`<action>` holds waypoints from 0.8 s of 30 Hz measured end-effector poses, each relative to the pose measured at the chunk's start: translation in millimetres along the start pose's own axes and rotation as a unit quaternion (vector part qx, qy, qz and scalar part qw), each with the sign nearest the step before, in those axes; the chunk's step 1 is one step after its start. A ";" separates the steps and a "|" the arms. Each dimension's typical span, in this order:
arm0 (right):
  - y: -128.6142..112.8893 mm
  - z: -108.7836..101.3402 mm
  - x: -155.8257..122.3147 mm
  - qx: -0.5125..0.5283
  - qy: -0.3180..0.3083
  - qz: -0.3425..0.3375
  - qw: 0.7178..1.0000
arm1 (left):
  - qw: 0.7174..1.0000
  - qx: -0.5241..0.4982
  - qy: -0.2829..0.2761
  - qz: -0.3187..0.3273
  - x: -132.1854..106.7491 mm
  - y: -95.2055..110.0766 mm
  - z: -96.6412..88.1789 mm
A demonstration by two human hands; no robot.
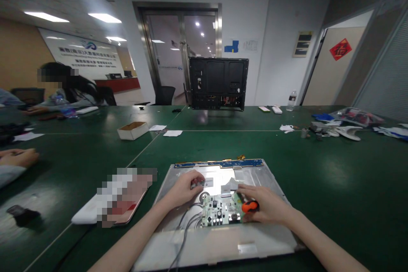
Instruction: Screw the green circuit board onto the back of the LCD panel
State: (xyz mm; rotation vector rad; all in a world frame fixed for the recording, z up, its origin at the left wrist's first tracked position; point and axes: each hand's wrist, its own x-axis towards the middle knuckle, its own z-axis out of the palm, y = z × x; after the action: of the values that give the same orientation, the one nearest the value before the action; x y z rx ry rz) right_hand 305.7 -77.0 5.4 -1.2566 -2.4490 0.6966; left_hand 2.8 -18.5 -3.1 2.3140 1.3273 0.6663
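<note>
Panel [223, 240] by tabletop's near edge: bare metal, smooth, bright sheen. Circuit board [223, 211] on it: green laminate, metal and plastic components. Cables [186, 233]: smooth, plastic-looking sheath. Handle [250, 206]: orange plastic. Tabletop [344, 187]: smooth green, semi-gloss, blurred light reflections. Toward far edge, black frame [219, 78]: mostly matt plastic look; box [133, 131]: pale card; slip [172, 133]: white paper. Far right corner, bag [357, 115]: clear plastic, glossy, crinkled.
</note>
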 end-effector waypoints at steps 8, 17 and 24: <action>29.3 -7.2 4.5 -0.128 0.105 0.082 0.983 | 1.000 -0.007 0.007 0.003 3.6 -1.3 4.6; 49.2 -9.6 3.5 -0.112 0.138 0.085 0.980 | 1.000 0.012 0.017 0.018 21.6 -0.5 20.7; 36.5 -38.9 32.2 0.026 0.238 0.070 0.968 | 1.000 0.011 0.009 -0.001 39.0 9.6 30.4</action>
State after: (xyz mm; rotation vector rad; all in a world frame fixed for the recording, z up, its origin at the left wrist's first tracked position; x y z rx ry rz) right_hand 330.1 -21.3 19.5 -1.3954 -1.9571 0.4232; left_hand 44.1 8.1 -14.4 2.3285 1.3517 0.6759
